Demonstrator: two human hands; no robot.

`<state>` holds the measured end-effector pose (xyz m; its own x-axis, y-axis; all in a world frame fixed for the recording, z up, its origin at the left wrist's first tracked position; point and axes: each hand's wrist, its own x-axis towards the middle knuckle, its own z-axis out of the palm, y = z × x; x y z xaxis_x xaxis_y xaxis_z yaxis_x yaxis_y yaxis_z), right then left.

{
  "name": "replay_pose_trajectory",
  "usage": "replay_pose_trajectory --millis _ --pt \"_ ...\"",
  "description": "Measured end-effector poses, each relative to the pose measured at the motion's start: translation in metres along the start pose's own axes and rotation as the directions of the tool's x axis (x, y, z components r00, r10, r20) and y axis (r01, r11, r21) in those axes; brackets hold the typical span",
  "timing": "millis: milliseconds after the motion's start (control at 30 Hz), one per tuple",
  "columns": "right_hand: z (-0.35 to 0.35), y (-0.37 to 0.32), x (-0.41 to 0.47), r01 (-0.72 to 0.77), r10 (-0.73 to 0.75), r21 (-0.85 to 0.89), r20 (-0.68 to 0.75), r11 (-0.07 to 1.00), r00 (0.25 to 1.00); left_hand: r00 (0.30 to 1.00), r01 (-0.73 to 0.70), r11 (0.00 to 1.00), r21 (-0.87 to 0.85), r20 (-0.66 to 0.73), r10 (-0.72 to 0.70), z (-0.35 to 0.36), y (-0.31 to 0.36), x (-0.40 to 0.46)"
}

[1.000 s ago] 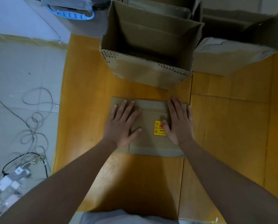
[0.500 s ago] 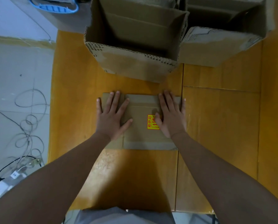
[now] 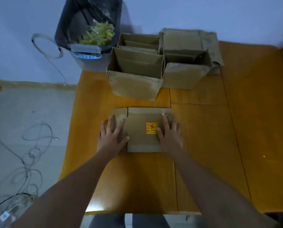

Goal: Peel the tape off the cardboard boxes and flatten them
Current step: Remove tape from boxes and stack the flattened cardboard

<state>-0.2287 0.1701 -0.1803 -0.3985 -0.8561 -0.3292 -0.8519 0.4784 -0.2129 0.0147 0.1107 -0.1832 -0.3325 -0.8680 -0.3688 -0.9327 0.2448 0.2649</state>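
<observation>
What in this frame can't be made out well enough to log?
Head view only:
- Print on the yellow sticker on the flattened box: too small and blurred.
- Cardboard under the left hand and right hand: covered by the palms, so any tape there is hidden.
- Floors of the upright boxes: blocked by their own walls and flaps.
- Bottom of the bin: hidden by green scraps and dark liner.
</observation>
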Motion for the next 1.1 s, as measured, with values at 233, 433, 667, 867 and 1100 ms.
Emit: replay_pose_trajectory --millis 233,433,667,867,1100 --pt "-0.001 -0.009 -0.016 -0.010 0.004 0.203 0.031 0.979 1.000 0.992 0.122 0.899 -0.420 0.044 -0.115 0.012 0.018 -0.016" --pt "-0.001 0.001 -0.031 -0.038 0.029 0.219 0.044 0.975 0.999 0.957 0.249 0.676 -0.694 0.067 -0.283 0.004 0.034 -0.020" --pt "-0.030 0.020 -0.038 -0.017 0.022 0.155 -0.034 0.988 0.999 0.954 0.209 0.655 -0.726 0.005 -0.299 -0.012 0.050 -0.031" --pt "-0.067 0.025 -0.037 -0.013 0.029 0.211 -0.074 0.977 0.997 0.975 0.031 0.755 -0.655 -0.145 -0.166 -0.053 0.071 -0.038" --pt "-0.126 0.020 -0.050 0.034 0.002 0.170 -0.205 0.985 0.979 0.969 -0.190 0.739 -0.646 -0.246 0.034 -0.113 0.093 -0.052"
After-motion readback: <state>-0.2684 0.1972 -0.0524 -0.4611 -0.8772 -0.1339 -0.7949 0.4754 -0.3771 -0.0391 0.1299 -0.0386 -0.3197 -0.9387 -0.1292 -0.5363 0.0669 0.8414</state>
